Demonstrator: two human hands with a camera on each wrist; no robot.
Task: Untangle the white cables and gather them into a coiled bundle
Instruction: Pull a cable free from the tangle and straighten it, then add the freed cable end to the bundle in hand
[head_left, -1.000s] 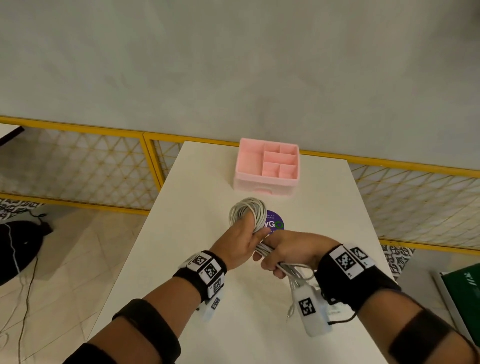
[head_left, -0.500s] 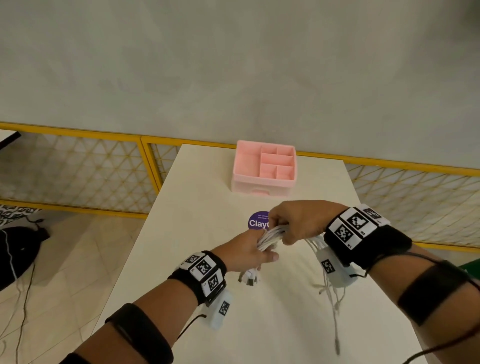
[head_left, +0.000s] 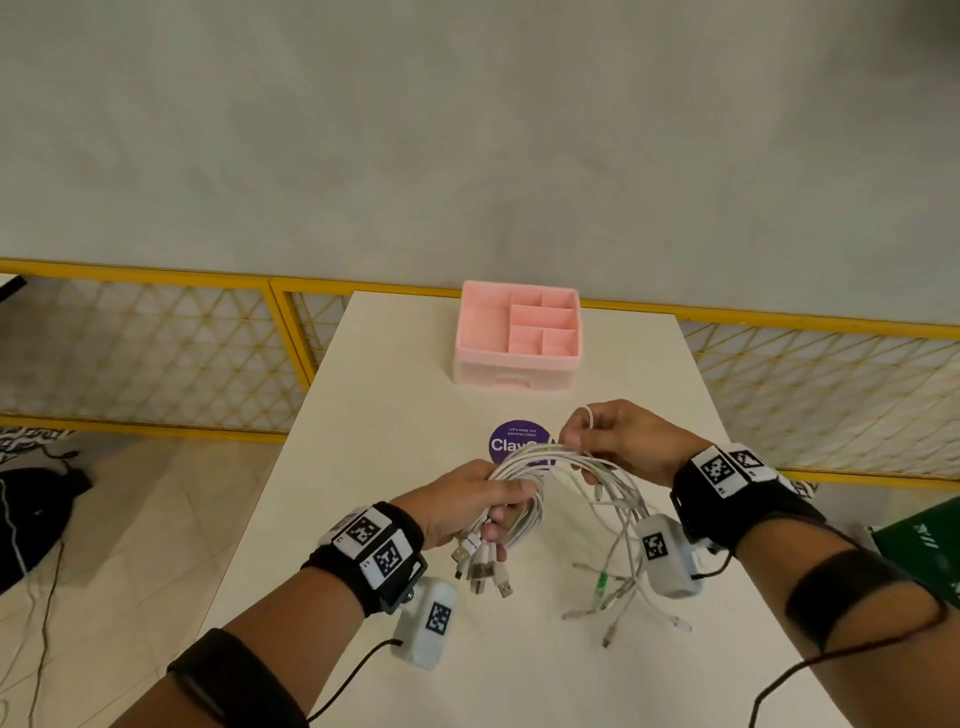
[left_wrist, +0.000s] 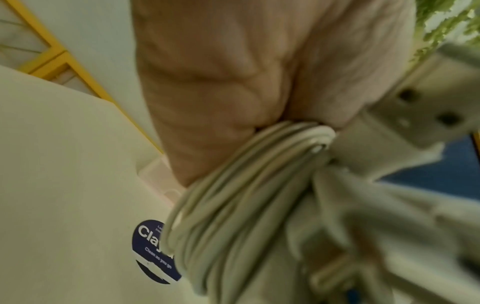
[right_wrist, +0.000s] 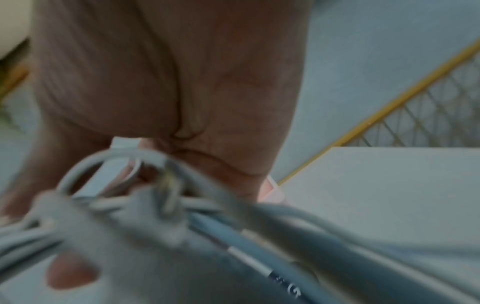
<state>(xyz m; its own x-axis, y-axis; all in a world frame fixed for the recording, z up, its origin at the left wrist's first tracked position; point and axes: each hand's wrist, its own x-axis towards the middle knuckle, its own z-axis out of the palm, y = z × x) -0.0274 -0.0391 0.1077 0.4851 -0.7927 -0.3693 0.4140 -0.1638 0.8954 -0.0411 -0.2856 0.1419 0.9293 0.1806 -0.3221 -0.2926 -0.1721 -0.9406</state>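
Note:
A bundle of white cables (head_left: 524, 470) hangs above the white table (head_left: 374, 415) between both hands. My left hand (head_left: 467, 506) grips the bundle, with several USB plugs (head_left: 480, 564) dangling below its fingers. My right hand (head_left: 613, 441) pinches the cable strands farther back and to the right. From it loose ends (head_left: 618, 587) trail down onto the table. The left wrist view shows the cables (left_wrist: 233, 205) packed tight against the palm. In the right wrist view the cables (right_wrist: 155, 205) are blurred under the hand.
A pink compartment organizer (head_left: 517, 335) stands at the table's far end. A round purple sticker (head_left: 514, 441) lies on the table under the cables. Yellow mesh railing (head_left: 156, 348) runs behind the table. A green box (head_left: 924, 551) sits at the right edge, a black bag (head_left: 36, 514) on the floor left.
The round coil held a second ago has come apart into a draped bundle. My right hand moved up and to the right, drawing strands out, and loose ends now trail on the table.

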